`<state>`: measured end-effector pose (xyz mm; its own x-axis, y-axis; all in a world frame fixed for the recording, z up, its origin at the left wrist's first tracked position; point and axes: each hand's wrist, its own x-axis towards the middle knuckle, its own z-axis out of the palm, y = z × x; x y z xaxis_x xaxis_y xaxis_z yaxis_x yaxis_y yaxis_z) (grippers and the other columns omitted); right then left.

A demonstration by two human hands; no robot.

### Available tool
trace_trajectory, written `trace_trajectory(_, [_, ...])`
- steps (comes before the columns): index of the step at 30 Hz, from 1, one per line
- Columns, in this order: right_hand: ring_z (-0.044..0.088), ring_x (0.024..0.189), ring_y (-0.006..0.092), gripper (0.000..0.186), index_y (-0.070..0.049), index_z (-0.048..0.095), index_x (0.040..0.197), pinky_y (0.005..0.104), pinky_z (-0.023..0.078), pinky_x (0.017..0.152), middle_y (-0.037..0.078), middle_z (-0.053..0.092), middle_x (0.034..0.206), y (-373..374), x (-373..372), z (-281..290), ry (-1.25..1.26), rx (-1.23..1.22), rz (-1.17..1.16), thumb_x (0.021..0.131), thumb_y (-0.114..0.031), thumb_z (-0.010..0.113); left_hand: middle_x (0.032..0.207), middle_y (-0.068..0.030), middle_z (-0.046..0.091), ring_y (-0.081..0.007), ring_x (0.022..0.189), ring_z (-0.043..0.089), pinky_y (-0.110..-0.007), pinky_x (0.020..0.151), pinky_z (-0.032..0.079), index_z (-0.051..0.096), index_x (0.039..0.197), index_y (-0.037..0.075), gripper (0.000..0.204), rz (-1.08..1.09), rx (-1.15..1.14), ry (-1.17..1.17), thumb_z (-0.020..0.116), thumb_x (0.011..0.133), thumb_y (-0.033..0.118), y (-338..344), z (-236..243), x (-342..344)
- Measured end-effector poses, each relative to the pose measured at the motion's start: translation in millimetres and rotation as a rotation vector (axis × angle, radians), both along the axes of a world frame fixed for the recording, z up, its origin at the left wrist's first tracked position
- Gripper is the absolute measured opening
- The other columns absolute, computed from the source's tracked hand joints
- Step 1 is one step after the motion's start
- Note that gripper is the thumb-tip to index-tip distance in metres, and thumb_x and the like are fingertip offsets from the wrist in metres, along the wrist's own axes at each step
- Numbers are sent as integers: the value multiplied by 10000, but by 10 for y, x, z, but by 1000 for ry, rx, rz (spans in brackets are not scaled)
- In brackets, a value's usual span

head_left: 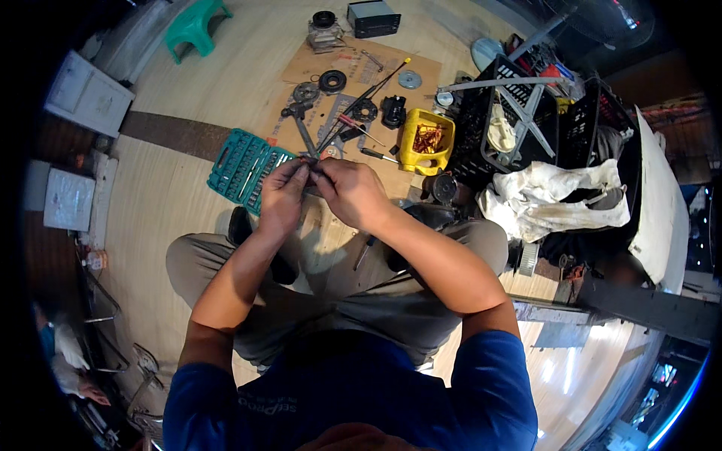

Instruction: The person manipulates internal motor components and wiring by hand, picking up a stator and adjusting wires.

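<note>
My left hand (283,197) and my right hand (351,191) meet in front of my knees, fingers closed and pinching together. Between the fingertips is a small dark part (310,161), mostly hidden, so its kind cannot be made out. Left of my left hand lies an opened teal socket set case (239,167). Just beyond my hands, a grey metal part with a long arm (304,135) rests on a cardboard sheet (301,69). A red-handled screwdriver (361,129) and a black-handled screwdriver (378,155) lie near my right hand.
A cut yellow jug (411,143) holds copper-coloured pieces. Behind it stand black plastic crates (475,124), with a white cloth (556,195) draped in front. A black ring-shaped part (332,80) and a compressor-like unit (325,34) sit farther off. A green stool (197,28) stands far left.
</note>
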<state>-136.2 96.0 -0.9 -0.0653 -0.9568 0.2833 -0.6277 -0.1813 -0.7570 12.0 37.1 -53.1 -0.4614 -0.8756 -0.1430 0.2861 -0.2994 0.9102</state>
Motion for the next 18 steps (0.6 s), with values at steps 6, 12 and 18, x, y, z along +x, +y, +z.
trace_trajectory(6, [622, 759, 372, 118, -15, 635, 924, 419, 499, 650, 193, 630, 812, -11, 27, -31, 50, 14, -7, 852, -104, 607, 1058, -128, 648, -175, 888, 624, -307, 815, 502, 583, 1123, -43, 221, 41, 153, 121, 467, 971, 68, -27, 76, -9])
trace_trajectory(12, [611, 715, 394, 132, 10, 602, 842, 421, 492, 631, 213, 617, 740, -3, 113, -170, -161, 69, -23, 857, -120, 611, 958, -76, 629, -188, 878, 604, -334, 847, 486, 564, 1102, -8, 207, 54, 233, 273, 488, 972, 135, -123, 147, -4])
trace_trajectory(18, [600, 643, 281, 175, 17, 638, 869, 360, 480, 637, 191, 609, 694, -59, 82, -313, -421, 388, 67, 842, -155, 659, 779, -23, 538, -135, 680, 503, -302, 695, 434, 565, 993, 29, 179, -41, 331, 519, 542, 955, 202, -263, 154, 95])
